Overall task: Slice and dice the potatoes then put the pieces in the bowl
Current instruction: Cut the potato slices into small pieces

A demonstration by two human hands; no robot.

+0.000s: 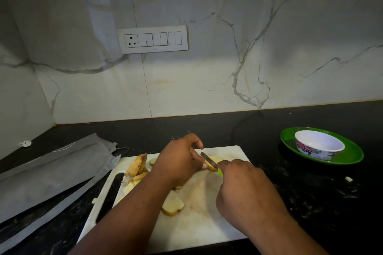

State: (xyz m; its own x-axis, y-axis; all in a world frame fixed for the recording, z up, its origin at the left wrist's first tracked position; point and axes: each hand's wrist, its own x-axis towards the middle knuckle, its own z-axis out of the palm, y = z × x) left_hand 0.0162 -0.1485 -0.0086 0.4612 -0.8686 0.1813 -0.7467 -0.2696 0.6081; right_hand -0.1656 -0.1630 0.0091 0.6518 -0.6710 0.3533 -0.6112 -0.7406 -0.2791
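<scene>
White cutting board lies on a black countertop, handle slot toward the left. Left hand arches over a potato piece near the board's far edge, fingers curled down and pinching it, thumb tip against its near side. Right hand is wrapped around the green handle of a knife; only a sliver of handle shows past the knuckles. The blade angles up and left, resting across the held potato piece between the two hands. Potato slice lies flat mid-board, just under the left forearm. Potato peels and more pale slices are heaped at the board's left end, beside the slot. White floral bowl stands on a green plate, well apart to the right of the board; no pieces visible inside it. Grey fabric bag lies on the counter left of the board. White switch panel on the marble backsplash above.
</scene>
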